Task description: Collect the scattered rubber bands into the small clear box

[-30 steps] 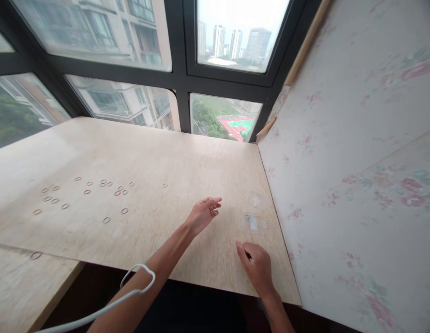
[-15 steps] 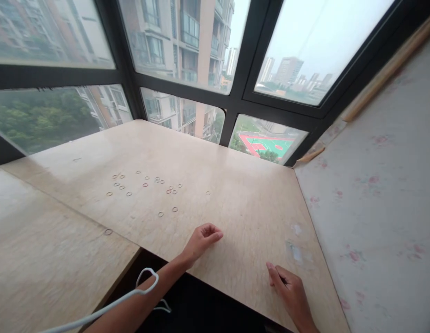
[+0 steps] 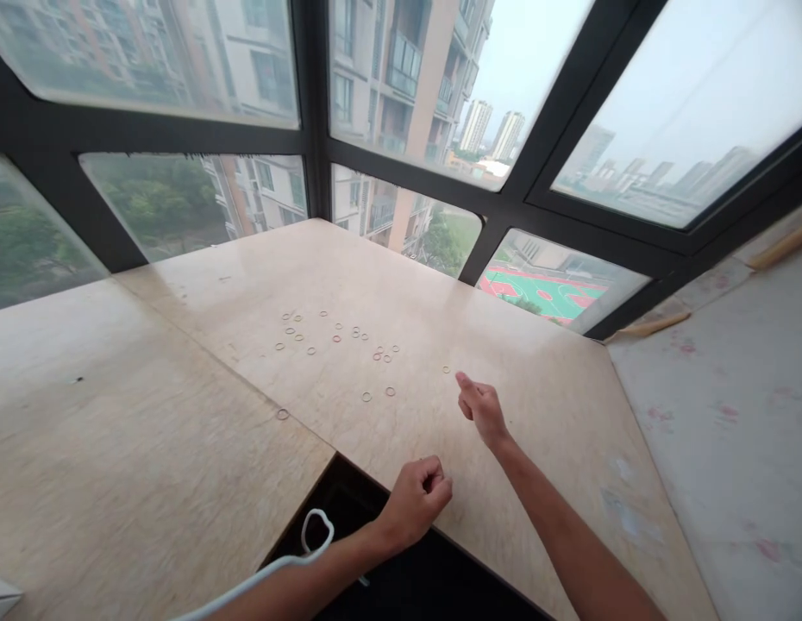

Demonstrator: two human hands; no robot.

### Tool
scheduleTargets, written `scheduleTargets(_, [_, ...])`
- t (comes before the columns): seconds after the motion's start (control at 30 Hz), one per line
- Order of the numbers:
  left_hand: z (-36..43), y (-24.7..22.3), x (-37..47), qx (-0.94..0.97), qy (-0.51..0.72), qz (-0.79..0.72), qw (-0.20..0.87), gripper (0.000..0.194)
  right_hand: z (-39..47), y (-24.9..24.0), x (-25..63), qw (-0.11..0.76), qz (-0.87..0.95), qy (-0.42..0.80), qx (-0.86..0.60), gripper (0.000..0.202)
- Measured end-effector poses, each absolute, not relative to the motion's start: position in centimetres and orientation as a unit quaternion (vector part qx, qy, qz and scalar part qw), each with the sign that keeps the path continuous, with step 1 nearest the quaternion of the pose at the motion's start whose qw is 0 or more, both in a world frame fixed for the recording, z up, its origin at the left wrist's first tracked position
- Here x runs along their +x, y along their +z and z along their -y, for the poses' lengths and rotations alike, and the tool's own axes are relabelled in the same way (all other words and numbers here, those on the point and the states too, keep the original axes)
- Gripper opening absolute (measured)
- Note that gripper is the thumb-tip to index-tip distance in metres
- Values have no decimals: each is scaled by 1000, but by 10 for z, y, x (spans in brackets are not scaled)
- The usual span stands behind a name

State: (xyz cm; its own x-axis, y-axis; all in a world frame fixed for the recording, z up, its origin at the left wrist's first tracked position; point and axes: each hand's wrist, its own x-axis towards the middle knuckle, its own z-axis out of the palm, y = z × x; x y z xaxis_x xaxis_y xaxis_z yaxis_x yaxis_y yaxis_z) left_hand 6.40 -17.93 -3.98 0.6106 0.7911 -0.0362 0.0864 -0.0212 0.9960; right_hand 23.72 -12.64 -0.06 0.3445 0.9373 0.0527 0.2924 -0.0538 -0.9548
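Observation:
My left hand (image 3: 419,496) is closed in a loose fist at the front edge of the tabletop. Whatever it may hold is hidden in the curled fingers. Farther forward, my right hand (image 3: 482,410) hovers low over the surface, fingers mostly curled and its leading fingertip close to a thin yellowish ring (image 3: 446,369); I see nothing held in it. The ring looks like a small rubber band and lies flat, just left of that fingertip. Several similar rings lie scattered to the left, among them a red one (image 3: 337,339) and a dark one (image 3: 391,392).
A lone ring (image 3: 283,414) lies by the seam on the left. A pale cord (image 3: 316,526) loops beside my left forearm. Dark-framed windows (image 3: 320,112) border the pale tabletop (image 3: 200,483) at the back; a flowered wall (image 3: 730,448) stands at right. A white box corner (image 3: 0,595) shows lower left.
My right hand has moved forward and left, up to the lone yellowish ring. My left hand has drawn back toward the table edge. The whole view has turned left.

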Motion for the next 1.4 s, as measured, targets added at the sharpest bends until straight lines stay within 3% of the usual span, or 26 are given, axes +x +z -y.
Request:
scheduleTargets(0.23, [180, -48, 70, 699, 261, -342, 571, 32, 36, 9, 175, 481, 550, 321, -603, 59])
scheduleTargets(0.3, [179, -48, 73, 698, 251, -357, 568, 32, 14, 12, 159, 414, 635, 291, -584, 57])
scheduleTargets(0.43, [175, -44, 76, 710, 238, -354, 560, 32, -32, 10, 138, 149, 784, 181, -575, 32])
scheduleTargets(0.5, [174, -42, 76, 719, 230, -350, 555, 32, -52, 5, 133, 67, 791, 140, -592, 29])
scheduleTargets(0.6, [174, -41, 76, 728, 222, -347, 547, 33, -72, -5, 130, 13, 787, 111, -606, 35])
scheduleTargets(0.8, [176, -44, 80, 745, 220, -350, 525, 32, -72, -8, 132, -75, 831, 57, -548, 26])
scheduleTargets(1.13, [176, -43, 84, 784, 202, -330, 486, 36, -28, -5, 142, -105, 862, 66, -491, 18])
scheduleTargets(1.4, [178, -47, 81, 811, 203, -300, 460, 37, 5, -5, 166, -6, 846, 96, -524, 19])
